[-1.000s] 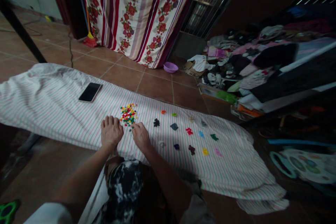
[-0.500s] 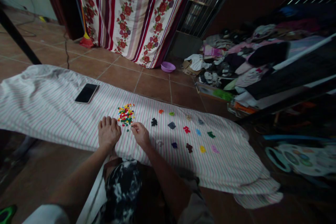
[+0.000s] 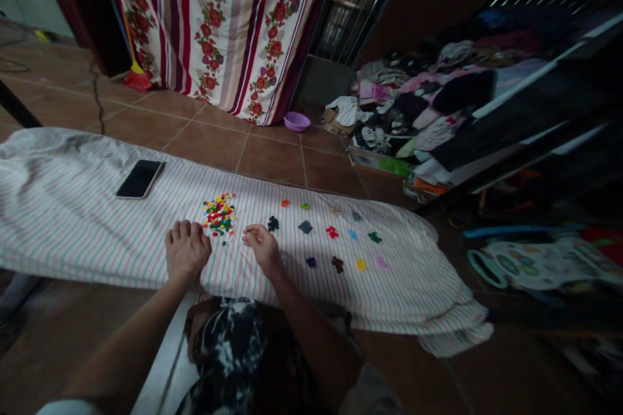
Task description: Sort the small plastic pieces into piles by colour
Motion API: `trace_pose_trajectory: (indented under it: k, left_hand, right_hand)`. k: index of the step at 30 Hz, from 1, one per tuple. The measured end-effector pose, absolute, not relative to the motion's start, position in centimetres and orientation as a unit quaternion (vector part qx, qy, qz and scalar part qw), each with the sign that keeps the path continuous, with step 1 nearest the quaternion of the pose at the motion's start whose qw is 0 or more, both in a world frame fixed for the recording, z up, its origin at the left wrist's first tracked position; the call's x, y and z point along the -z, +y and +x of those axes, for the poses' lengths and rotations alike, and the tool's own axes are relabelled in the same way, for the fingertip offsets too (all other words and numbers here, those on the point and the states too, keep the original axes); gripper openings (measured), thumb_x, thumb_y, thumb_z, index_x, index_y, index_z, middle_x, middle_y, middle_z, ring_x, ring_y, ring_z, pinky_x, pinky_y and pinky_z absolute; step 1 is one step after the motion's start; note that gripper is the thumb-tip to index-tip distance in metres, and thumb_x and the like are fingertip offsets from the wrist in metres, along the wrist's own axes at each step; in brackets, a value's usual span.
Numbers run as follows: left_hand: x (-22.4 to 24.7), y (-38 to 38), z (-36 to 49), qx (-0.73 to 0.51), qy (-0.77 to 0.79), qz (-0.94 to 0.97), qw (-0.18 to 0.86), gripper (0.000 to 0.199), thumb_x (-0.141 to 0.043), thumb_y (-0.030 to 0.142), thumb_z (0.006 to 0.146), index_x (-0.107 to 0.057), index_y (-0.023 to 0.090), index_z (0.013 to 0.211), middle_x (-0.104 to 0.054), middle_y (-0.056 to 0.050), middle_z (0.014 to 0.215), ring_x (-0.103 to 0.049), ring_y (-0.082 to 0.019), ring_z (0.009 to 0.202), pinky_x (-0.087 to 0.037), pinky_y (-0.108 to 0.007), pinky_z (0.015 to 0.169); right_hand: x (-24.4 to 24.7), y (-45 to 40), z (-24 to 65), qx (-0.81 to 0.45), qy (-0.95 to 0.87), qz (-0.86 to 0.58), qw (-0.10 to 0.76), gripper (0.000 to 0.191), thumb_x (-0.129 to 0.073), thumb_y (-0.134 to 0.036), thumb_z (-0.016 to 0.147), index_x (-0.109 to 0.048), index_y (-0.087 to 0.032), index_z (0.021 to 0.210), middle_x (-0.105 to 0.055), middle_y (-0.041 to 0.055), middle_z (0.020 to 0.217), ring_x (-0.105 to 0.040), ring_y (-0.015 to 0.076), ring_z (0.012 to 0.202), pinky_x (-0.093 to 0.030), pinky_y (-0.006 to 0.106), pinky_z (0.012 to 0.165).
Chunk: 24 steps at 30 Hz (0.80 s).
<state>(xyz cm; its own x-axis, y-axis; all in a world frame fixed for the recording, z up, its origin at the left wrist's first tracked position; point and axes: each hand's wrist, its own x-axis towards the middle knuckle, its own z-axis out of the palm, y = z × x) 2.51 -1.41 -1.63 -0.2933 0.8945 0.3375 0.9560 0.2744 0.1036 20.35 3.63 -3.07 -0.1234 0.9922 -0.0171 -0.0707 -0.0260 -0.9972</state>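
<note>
My left hand [image 3: 187,248] rests on the striped cloth [image 3: 121,233], palm down with fingers spread, just below a mixed heap of small coloured pieces [image 3: 220,215]. To the right of that heap, my right hand [image 3: 261,246] has thumb and forefinger pinched on a small dark piece too tiny to make out. Beyond it lie separate single-colour clusters, among them a black cluster [image 3: 273,224], a dark grey one [image 3: 305,227], a red one [image 3: 331,232], a brown one [image 3: 337,264] and a yellow one [image 3: 361,264]. My right wrist partly covers a pale cluster.
A phone [image 3: 141,179] lies on the cloth at the left. On the tiled floor beyond are a purple bowl [image 3: 296,121] and a red broom [image 3: 138,78] near a floral curtain [image 3: 219,26]. Piled clothes [image 3: 413,97] fill the right side.
The view has shifted, so the cloth and its contents appear further left. My right hand has moved right, away from the mixed heap, still pinched. My left hand stays beside the heap.
</note>
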Motion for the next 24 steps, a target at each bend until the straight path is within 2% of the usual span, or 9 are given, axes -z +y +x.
trace_pose_trajectory:
  k: [4,7,16,20,24]
  left_hand:
    - [1.3,-1.6,2.7,0.136,-0.786,-0.592,0.116,0.035,-0.033,0.031,0.088,-0.061,0.014,0.101,-0.06,-0.016,0.106,-0.048,-0.032,0.116,-0.036,-0.045,0.096]
    - [1.0,-1.7,2.9,0.141,-0.787,-0.59,0.116,0.035,-0.033,0.031,0.087,-0.06,0.014,0.101,-0.06,-0.017,0.108,-0.048,-0.032,0.116,-0.037,-0.045,0.094]
    - [0.5,-1.8,3.1,0.149,-0.784,-0.594,0.099,0.03,-0.034,0.029,0.087,-0.058,0.014,0.099,-0.06,-0.019,0.107,-0.05,-0.034,0.113,-0.038,-0.046,0.092]
    - [0.9,-1.8,2.9,0.147,-0.782,-0.595,0.112,0.033,-0.032,0.03,0.089,-0.058,0.013,0.1,-0.06,-0.019,0.106,-0.051,-0.034,0.113,-0.039,-0.046,0.092]
    - [0.9,-1.7,2.9,0.144,-0.783,-0.596,0.107,0.032,-0.031,0.029,0.089,-0.057,0.014,0.099,-0.059,-0.019,0.107,-0.051,-0.035,0.114,-0.039,-0.047,0.092]
  right_hand:
    - [2.0,3.7,22.7,-0.518,-0.497,-0.487,0.497,0.027,-0.064,-0.039,0.071,-0.062,-0.022,0.092,-0.07,0.0011,0.082,-0.067,0.0149,0.066,-0.056,0.028,0.06]
    - [1.2,4.1,25.8,-0.482,-0.488,-0.513,0.516,0.024,-0.063,-0.038,0.071,-0.064,-0.021,0.088,-0.068,0.0003,0.076,-0.066,0.0154,0.063,-0.056,0.029,0.06]
    - [0.5,5.5,39.0,-0.358,-0.395,-0.577,0.619,0.033,-0.071,-0.043,0.06,-0.066,-0.018,0.082,-0.07,0.0046,0.075,-0.068,0.0198,0.075,-0.057,0.035,0.074]
    - [1.3,5.9,45.7,-0.254,-0.389,-0.66,0.591,0.042,-0.07,-0.045,0.058,-0.067,-0.015,0.087,-0.069,0.0068,0.076,-0.066,0.02,0.075,-0.054,0.033,0.073]
    - [1.5,6.4,51.7,-0.132,-0.392,-0.758,0.505,0.047,-0.06,-0.045,0.062,-0.07,-0.012,0.093,-0.069,0.0085,0.075,-0.066,0.0223,0.074,-0.054,0.033,0.07]
